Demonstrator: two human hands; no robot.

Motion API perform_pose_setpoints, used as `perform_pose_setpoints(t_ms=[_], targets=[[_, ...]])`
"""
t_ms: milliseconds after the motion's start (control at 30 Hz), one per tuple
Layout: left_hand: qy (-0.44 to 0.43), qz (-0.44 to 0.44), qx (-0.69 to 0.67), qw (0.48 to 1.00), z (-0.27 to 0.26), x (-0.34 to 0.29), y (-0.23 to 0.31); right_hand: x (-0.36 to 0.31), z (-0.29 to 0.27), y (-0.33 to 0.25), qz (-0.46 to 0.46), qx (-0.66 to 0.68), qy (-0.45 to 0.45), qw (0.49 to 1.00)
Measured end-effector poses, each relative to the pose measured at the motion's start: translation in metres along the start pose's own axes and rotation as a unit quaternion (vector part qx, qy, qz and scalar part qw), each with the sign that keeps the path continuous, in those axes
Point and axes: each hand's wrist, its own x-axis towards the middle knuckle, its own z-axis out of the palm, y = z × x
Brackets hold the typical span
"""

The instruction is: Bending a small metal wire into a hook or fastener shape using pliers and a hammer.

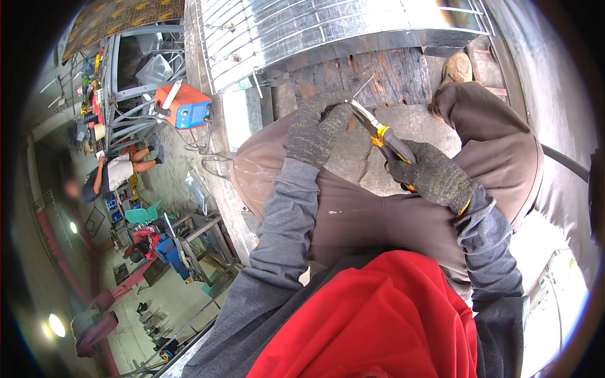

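Observation:
My right hand (435,176), in a dark knitted glove with a yellow cuff edge, is wrapped round the black and orange-yellow handles of pliers (392,143). Their narrow jaws point up and left toward my left hand (318,129), gloved the same way. The left fingers are curled together close by the jaw tips; what they pinch is hidden. A thin wire (363,85) sticks up from beside the jaw tips. Both hands are over the gap between my knees.
Ahead are a shiny metal sheet (353,19) under a wire grid and a scorched wooden board (378,75). To the left stand an orange-blue welding machine (189,107) with cables, metal frames and a green chair (144,213). Another person (116,173) is farther left.

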Motion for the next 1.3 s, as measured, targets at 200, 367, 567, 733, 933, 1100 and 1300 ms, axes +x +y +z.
perform_pose_setpoints(t_ms=[200,367,567,733,933,1100,1300], targets=[[0.0,-0.003,-0.007,1.0,-0.001,-0.001,-0.004,0.002,0.001,0.006,0.004,-0.004,0.005,1.0],[-0.001,0.035,0.093,0.995,-0.002,-0.001,-0.002,0.007,0.003,0.014,-0.026,0.004,0.028,0.999],[0.007,-0.027,-0.218,0.975,-0.009,0.01,0.007,0.003,0.012,0.016,-0.073,-0.183,0.168,0.966],[-0.094,0.05,0.009,0.994,-0.024,0.018,0.013,-0.01,0.011,0.005,-0.179,-0.347,0.214,0.896],[-0.116,0.025,0.048,0.992,-0.026,0.023,0.017,-0.017,0.013,-0.006,-0.148,-0.459,0.231,0.845],[-0.073,0.135,0.07,0.986,-0.029,0.022,0.029,-0.018,0.013,-0.008,-0.209,-0.433,0.279,0.831],[-0.022,0.072,-0.061,0.995,-0.026,0.012,0.031,-0.006,0.0,-0.011,-0.124,-0.434,0.343,0.824]])
